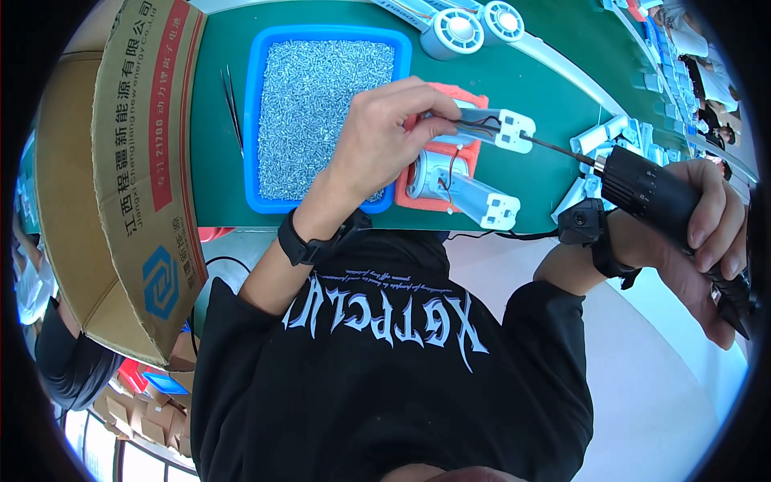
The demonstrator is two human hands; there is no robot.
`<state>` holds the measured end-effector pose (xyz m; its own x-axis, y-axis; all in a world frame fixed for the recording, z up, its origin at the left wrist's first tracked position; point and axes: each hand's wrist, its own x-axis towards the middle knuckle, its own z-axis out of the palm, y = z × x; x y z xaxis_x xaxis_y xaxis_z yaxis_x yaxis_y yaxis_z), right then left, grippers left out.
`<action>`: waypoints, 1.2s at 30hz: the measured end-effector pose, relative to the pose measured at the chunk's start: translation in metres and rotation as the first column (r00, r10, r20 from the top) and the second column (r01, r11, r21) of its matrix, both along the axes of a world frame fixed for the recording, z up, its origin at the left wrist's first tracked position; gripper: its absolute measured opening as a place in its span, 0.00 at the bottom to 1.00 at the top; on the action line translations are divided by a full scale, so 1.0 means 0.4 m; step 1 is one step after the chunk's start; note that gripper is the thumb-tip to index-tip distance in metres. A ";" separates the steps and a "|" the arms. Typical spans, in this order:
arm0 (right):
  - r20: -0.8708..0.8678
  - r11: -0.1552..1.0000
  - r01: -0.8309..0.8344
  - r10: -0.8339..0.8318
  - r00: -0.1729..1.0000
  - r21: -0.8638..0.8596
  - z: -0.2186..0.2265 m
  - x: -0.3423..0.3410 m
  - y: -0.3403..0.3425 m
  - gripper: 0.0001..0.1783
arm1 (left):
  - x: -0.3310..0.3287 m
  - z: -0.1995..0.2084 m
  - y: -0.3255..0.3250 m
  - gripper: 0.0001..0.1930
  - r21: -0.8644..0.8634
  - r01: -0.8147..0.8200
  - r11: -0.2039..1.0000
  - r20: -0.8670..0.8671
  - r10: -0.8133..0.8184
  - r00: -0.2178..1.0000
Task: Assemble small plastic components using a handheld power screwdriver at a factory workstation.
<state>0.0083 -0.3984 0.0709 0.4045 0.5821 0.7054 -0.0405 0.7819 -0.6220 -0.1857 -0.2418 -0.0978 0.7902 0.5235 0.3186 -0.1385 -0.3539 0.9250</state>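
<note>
My left hand (389, 120) is closed, thumb and fingers pinching a light-blue plastic housing (474, 120) with dark wires along it and a white end piece (516, 131). My right hand (707, 233) grips a black electric screwdriver (646, 186). Its long thin bit (558, 149) reaches left, with the tip at the white end piece; whether it sits on a screw is too small to tell. A second light-blue housing (478, 201) with red and dark wires lies nearer me. Both housings rest at a red-orange foam cradle (426, 195).
A blue tray (254, 120) of small metal screws (321, 104) stands left of the foam. Tweezers (232, 112) lie beside it. A large cardboard box (144, 185) rises at the left. Round fan-like units (452, 34) lie at the back, and several light-blue parts (602, 136) at the right.
</note>
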 end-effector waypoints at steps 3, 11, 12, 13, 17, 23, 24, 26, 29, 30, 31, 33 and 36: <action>0.046 0.998 -0.045 0.047 0.998 -0.044 0.004 0.007 0.005 0.32 | -0.003 0.005 0.004 0.09 0.007 0.029 1.000 0.003 -0.029 1.000; 0.111 0.976 -0.172 0.187 0.976 -0.133 0.022 0.027 0.002 0.31 | -0.004 0.003 0.007 0.10 0.131 0.050 0.990 0.039 -0.056 0.998; 0.116 0.971 -0.190 0.208 0.971 -0.145 0.025 0.030 0.001 0.30 | -0.005 0.007 0.008 0.10 0.174 0.052 0.983 0.038 -0.059 0.997; 0.115 0.971 -0.191 0.208 0.971 -0.145 0.021 0.019 0.006 0.30 | -0.008 0.010 0.010 0.10 0.173 0.052 0.984 0.038 -0.059 0.998; 0.141 0.983 -0.155 0.168 0.976 -0.100 0.010 -0.017 0.027 0.32 | -0.021 0.012 0.016 0.14 0.065 0.098 0.993 0.024 -0.099 0.995; 0.210 0.984 -0.153 0.170 0.963 -0.092 0.000 -0.052 0.062 0.33 | -0.015 0.006 0.000 0.21 0.083 0.133 0.988 -0.183 -0.116 0.976; 0.240 0.981 -0.158 0.180 0.954 -0.108 0.001 -0.053 0.063 0.34 | -0.013 0.005 -0.002 0.22 0.068 0.161 0.985 -0.196 -0.145 0.970; 0.253 0.977 -0.163 0.193 0.948 -0.137 0.000 -0.052 0.060 0.34 | -0.013 0.001 0.000 0.22 0.063 0.158 0.985 -0.193 -0.143 0.971; 0.276 0.966 -0.187 0.233 0.933 -0.181 -0.015 -0.055 0.069 0.34 | -0.012 -0.003 0.007 0.21 0.064 0.137 0.989 -0.191 -0.122 0.974; 0.235 0.975 -0.180 0.207 0.950 -0.134 -0.025 -0.074 0.082 0.33 | -0.010 -0.001 0.005 0.20 0.059 0.140 0.988 -0.201 -0.125 0.972; 0.192 0.982 -0.170 0.184 0.964 -0.088 -0.034 -0.092 0.096 0.32 | -0.007 0.001 0.004 0.20 0.053 0.142 0.988 -0.210 -0.128 0.969; 0.147 0.986 -0.159 0.164 0.975 -0.042 -0.037 -0.096 0.104 0.31 | -0.005 0.001 0.004 0.20 0.046 0.143 0.989 -0.221 -0.130 0.967; 0.259 0.942 -0.297 0.329 0.908 -0.157 -0.015 -0.074 0.109 0.29 | -0.006 -0.003 0.002 0.19 0.094 0.127 0.987 -0.210 -0.105 0.972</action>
<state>-0.0212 -0.3549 0.0651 -0.0140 0.7282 0.6853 -0.0851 0.6820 -0.7264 -0.1882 -0.2411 -0.0988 0.8977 0.3959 0.1934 0.0030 -0.4443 0.8958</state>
